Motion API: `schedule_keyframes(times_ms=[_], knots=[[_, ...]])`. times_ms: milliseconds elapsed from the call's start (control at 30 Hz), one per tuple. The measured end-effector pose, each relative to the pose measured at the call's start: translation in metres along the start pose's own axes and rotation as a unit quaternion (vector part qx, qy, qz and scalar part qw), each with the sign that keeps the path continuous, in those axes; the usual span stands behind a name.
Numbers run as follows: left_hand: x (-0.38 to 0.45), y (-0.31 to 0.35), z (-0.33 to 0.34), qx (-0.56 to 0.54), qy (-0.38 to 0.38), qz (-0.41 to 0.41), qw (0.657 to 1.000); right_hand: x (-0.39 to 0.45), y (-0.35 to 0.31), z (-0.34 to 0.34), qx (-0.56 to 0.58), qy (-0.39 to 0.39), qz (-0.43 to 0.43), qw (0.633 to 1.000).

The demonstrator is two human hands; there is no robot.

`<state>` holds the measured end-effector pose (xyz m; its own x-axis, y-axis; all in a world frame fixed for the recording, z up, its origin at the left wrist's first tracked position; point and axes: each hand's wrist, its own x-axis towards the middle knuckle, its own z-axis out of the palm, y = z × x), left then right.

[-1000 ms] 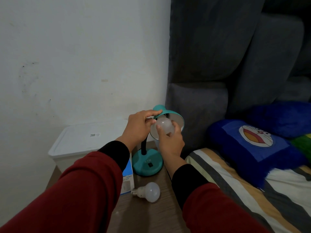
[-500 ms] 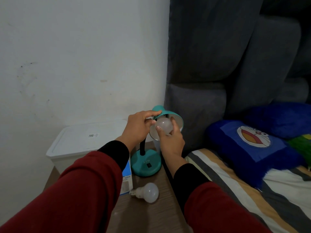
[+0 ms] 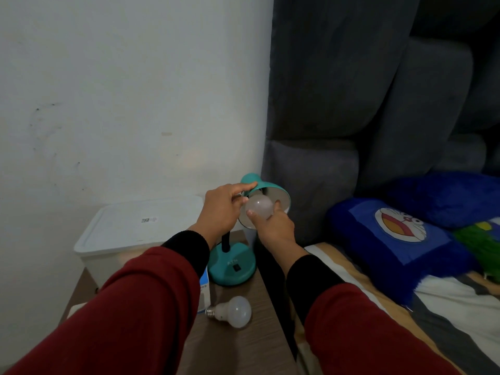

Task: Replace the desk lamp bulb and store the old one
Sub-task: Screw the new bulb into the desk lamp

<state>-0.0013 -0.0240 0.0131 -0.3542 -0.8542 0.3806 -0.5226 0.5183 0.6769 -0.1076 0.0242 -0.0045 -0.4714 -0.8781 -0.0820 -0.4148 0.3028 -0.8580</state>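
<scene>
A teal desk lamp's shade [image 3: 266,186] is pinched by the left hand [image 3: 220,212], while a bulb [image 3: 259,207] inside it is gripped by the right hand [image 3: 274,230]. A second bulb [image 3: 234,311] lies loose on the bedside table [image 3: 243,345], not yet stored; which bulb is old cannot be told.

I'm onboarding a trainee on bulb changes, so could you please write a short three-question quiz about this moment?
1. True or false: the left hand grips the teal lamp shade.
2. Which hand holds the bulb in the shade: A left, B right?
3. Fill in: the loose bulb lies on the wooden ____, in front of the lamp base.

Key: 1 true; 2 B, the right hand; 3 nightstand.
</scene>
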Motion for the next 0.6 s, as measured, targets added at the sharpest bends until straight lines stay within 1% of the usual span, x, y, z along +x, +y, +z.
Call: schedule_keyframes(times_ms=[67, 133, 200, 267, 367, 467, 600], knots=[[-0.003, 0.001, -0.003, 0.017, -0.008, 0.011, 1.0, -0.003, -0.002, -0.002, -0.033, -0.008, 0.007, 0.999], [-0.007, 0.001, -0.006, 0.039, -0.028, 0.007, 0.999, -0.006, -0.005, -0.006, -0.093, -0.006, 0.0, 0.996], [-0.013, 0.0, -0.013, 0.056, -0.042, -0.034, 0.997, -0.012, -0.01, -0.013, -0.168, -0.012, -0.014, 0.986], [-0.018, -0.004, -0.022, 0.113, -0.052, -0.069, 0.99, -0.017, -0.017, -0.021, -0.239, -0.035, -0.022, 0.97], [-0.024, -0.009, -0.041, 0.236, -0.095, -0.125, 0.959, -0.025, -0.028, -0.029, -0.325, -0.074, -0.025, 0.943], [-0.033, -0.011, -0.064, 0.328, -0.145, -0.173, 0.917, -0.034, -0.041, -0.035, -0.379, -0.101, -0.034, 0.919], [-0.048, -0.007, -0.101, 0.392, -0.161, -0.211, 0.881, -0.049, -0.064, -0.038, -0.426, -0.122, -0.057, 0.895]])
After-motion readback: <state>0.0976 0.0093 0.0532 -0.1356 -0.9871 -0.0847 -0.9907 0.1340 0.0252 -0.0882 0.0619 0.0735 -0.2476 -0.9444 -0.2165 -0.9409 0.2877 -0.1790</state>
